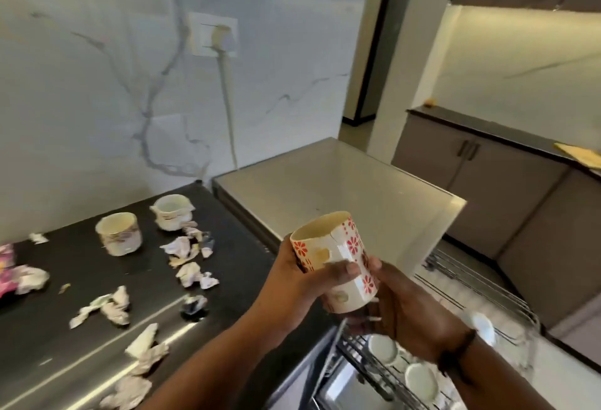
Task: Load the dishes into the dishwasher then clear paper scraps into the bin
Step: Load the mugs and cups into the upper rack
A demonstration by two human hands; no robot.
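**Desk:** What is being held, and why there?

**Photographer:** Both hands grasp a red-flowered cup (335, 260): the left hand (292, 282) wraps its side, the right hand (400, 302) cradles its base. It hangs tilted over the open dishwasher rack (383, 367), likely on its way in beside the white cups (419, 380) already loaded.

**Desk:** And the rest?

**Photographer:** Two mugs (118, 234) wait on the dark table (48, 344) at left, amid crumpled paper scraps (192, 274). No bin is in view. The rack's lower part is cut off, and motion blur hides the right hand's fingertips behind the cup.
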